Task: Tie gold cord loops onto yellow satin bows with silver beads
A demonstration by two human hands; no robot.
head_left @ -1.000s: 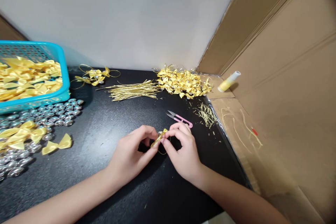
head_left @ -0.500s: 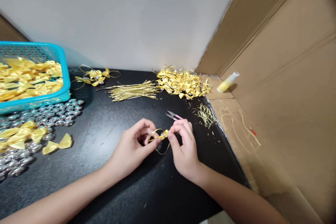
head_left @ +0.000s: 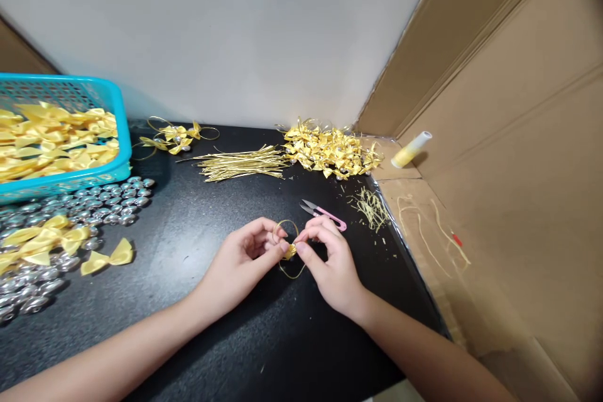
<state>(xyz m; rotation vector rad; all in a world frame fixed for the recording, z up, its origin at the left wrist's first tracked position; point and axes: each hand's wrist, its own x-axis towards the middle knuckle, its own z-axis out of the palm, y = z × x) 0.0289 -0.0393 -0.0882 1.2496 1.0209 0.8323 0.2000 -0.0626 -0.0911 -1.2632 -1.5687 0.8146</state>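
Observation:
Between my hands is a small yellow ribbon bow [head_left: 290, 252] with a loop of gold cord [head_left: 293, 277] hanging under it and another loop standing above. My left hand [head_left: 252, 254] pinches the bow from the left with thumb and fingers. From the right, my right hand [head_left: 331, 264] pinches at the same piece, its fingertips close to the left ones and partly hiding the bow. Just beyond my right hand lies a pair of pink-handled thread snips [head_left: 325, 213], blades pointing left.
At left stands a blue basket [head_left: 123, 132] of yellow bows, with silver beads [head_left: 117, 204] and loose bows [head_left: 109, 257] before it. Behind my hands lie gold cord lengths [head_left: 242, 163] and a heap of finished bows [head_left: 330, 147]. Cord scraps [head_left: 372, 208] lie right, near a thread spool [head_left: 411, 149].
The bow has turned in my fingers, and one cord loop now stands up above it. My right fingertips have moved closer to the left ones, and more of the snips shows.

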